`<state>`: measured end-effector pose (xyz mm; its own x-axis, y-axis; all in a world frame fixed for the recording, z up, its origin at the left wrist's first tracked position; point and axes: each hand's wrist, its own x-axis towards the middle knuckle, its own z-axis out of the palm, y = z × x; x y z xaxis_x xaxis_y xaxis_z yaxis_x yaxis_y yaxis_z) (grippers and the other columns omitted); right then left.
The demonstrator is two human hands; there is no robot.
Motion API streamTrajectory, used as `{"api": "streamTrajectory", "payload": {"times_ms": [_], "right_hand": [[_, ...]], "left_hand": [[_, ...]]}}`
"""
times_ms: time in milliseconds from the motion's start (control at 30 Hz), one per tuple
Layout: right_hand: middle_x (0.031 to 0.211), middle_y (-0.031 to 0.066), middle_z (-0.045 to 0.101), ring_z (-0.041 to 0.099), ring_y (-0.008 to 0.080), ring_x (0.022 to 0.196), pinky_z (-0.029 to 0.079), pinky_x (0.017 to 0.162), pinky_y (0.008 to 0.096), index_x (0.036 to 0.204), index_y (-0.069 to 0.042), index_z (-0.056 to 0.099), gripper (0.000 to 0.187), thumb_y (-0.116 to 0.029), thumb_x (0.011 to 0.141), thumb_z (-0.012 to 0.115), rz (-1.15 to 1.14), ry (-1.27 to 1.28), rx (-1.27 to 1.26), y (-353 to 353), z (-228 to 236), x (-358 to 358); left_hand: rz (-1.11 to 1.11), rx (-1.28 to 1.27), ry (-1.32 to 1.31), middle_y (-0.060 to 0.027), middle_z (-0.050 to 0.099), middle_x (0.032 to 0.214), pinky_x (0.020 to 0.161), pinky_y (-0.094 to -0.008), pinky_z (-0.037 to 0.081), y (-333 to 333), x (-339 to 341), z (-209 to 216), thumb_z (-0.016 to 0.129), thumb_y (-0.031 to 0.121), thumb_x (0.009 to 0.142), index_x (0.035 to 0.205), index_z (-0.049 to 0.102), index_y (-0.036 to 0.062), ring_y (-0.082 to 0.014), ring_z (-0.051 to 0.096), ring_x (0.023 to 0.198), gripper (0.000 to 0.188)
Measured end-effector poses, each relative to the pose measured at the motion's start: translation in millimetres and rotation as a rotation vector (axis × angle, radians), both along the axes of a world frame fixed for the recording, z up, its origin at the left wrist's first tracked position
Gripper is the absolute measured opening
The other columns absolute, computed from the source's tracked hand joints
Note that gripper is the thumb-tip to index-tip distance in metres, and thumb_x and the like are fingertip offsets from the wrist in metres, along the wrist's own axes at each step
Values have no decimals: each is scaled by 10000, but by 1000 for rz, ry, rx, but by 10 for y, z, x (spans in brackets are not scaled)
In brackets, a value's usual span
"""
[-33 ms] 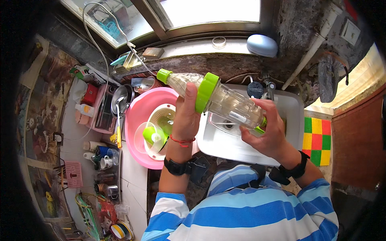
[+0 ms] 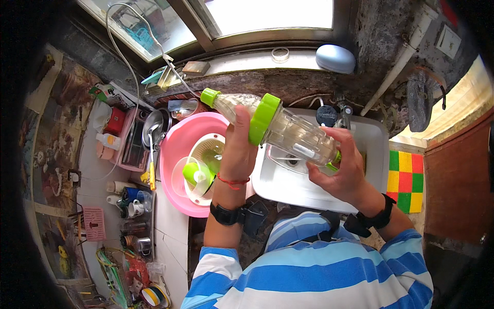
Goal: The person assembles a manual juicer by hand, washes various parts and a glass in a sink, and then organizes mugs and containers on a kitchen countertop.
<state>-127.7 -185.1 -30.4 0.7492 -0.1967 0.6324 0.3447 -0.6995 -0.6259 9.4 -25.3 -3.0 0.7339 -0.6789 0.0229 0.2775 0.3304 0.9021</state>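
Observation:
A clear plastic bottle-shaped vessel (image 2: 303, 140) with a lime-green cap, a wide ribbed green collar and a green part at its right end hangs tilted over the sink (image 2: 381, 154). My left hand (image 2: 242, 136) is closed around its narrower part beside the collar, the thumb lying on top. With its fingers and thumb, my right hand (image 2: 342, 167) grips the lower right end. Below and left of the vessel stands a pink basin (image 2: 172, 154). In it sit a cream colander (image 2: 216, 140) and a clear cup-like piece with a green centre (image 2: 194, 174).
A faucet (image 2: 343, 116) rises behind the sink. On the window ledge lie a light-blue case (image 2: 335, 58) and a clear ring (image 2: 280, 54). Leftward stand a pan (image 2: 153, 122), a pink appliance (image 2: 135, 141) and several cups (image 2: 135, 207). Coloured mats (image 2: 405, 180) lie right of the sink.

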Motion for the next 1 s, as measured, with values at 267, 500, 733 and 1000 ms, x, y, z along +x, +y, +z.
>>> {"api": "streamTrajectory", "payload": {"times_ms": [267, 500, 733, 1000], "right_hand": [[1026, 179, 495, 562, 306, 886, 486, 725, 351, 1171, -13, 397, 617, -91, 647, 712, 17, -4, 113, 9, -17, -5], [1041, 182, 499, 561, 310, 903, 485, 734, 351, 1177, -17, 391, 627, -88, 646, 716, -21, 13, 1, 17, -5, -21], [1051, 190, 499, 565, 310, 889, 483, 718, 354, 1212, -16, 398, 633, -102, 671, 715, 47, 89, 84, 14, 80, -38], [1064, 190, 492, 578, 313, 854, 508, 691, 357, 1267, -16, 375, 680, -88, 679, 706, 29, 32, -74, 77, 71, -52]], "left_hand": [[-61, -266, -78, -110, 481, 1239, 982, -348, 341, 36, -39, 53, 521, 220, 881, 1292, 344, -33, -207, 464, 1153, 514], [23, -92, 46, -105, 521, 1176, 961, -344, 353, -22, 10, -8, 566, 244, 867, 1226, 425, -25, -202, 499, 1091, 470], [-55, -275, -77, -141, 432, 1295, 1041, -421, 268, -5, -56, -2, 487, 293, 889, 1317, 323, -23, -273, 406, 1212, 557], [8, -258, 47, -89, 527, 1134, 933, -327, 403, 13, -87, -65, 593, 184, 853, 1222, 404, -19, -185, 518, 1058, 461]]}}
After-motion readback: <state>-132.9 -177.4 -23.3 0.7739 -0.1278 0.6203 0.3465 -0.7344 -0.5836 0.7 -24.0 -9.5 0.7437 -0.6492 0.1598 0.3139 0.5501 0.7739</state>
